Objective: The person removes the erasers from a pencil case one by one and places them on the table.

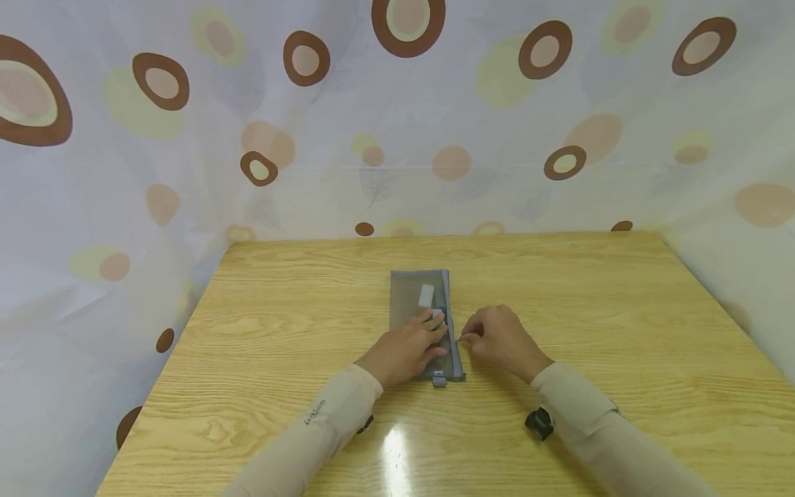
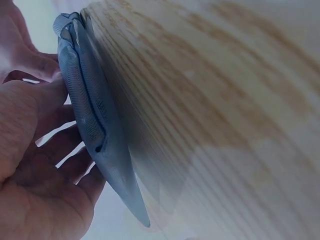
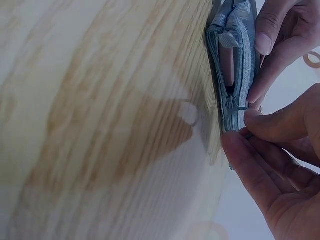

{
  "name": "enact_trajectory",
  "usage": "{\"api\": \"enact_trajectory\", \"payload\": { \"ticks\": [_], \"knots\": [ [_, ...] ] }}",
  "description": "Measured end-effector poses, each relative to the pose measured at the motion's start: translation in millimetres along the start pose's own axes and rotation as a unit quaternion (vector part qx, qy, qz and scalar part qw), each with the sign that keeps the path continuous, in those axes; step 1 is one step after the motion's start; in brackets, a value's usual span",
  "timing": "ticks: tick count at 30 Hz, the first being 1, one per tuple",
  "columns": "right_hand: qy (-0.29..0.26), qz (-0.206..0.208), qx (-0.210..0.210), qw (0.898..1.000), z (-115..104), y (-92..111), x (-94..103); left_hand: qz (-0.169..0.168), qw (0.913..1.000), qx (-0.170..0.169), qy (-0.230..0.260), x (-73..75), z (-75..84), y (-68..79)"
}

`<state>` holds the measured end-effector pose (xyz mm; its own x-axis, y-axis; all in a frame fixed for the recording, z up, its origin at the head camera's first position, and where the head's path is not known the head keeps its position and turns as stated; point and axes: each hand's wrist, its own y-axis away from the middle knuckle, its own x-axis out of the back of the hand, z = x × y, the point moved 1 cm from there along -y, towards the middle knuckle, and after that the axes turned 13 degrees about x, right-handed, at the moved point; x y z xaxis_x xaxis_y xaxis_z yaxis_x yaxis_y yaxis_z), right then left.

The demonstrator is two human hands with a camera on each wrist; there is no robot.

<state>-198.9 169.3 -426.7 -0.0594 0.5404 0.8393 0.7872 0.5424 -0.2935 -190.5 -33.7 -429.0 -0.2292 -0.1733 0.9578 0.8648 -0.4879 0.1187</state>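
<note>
A grey-blue zip pouch (image 1: 406, 293) with a see-through face lies flat on the table, its zipper edge to the right. Inside it shows a small white rectangular item (image 1: 426, 295). My left hand (image 1: 410, 348) rests on the pouch with fingers spread, pressing it near the zipper. The fingertips of my right hand (image 1: 499, 338) pinch the cord-like zipper pull (image 3: 239, 108) beside that edge. In the right wrist view the zipper gapes between the slider (image 3: 230, 101) and the pouch end with the fabric tab (image 3: 230, 39).
The wood-grain table (image 1: 298, 290) extends around the pouch on all sides. Behind and beside it hangs a white sheet (image 1: 348, 117) with brown and yellow round patterns. A black device (image 1: 539, 424) is worn under the right wrist.
</note>
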Motion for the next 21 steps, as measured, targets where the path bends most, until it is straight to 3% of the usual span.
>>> {"api": "enact_trajectory", "payload": {
  "ticks": [9, 21],
  "knots": [
    [0.019, 0.011, -0.003, 1.0, 2.3, -4.0, -0.1, 0.008, 0.9995, -0.015, -0.026, 0.4, 0.3, -1.1],
    [0.018, 0.009, -0.006, 1.0, 4.5, -7.0, -0.4, 0.011, 0.9996, -0.012, -0.022, -0.8, -1.1, -0.3]
  ]
}}
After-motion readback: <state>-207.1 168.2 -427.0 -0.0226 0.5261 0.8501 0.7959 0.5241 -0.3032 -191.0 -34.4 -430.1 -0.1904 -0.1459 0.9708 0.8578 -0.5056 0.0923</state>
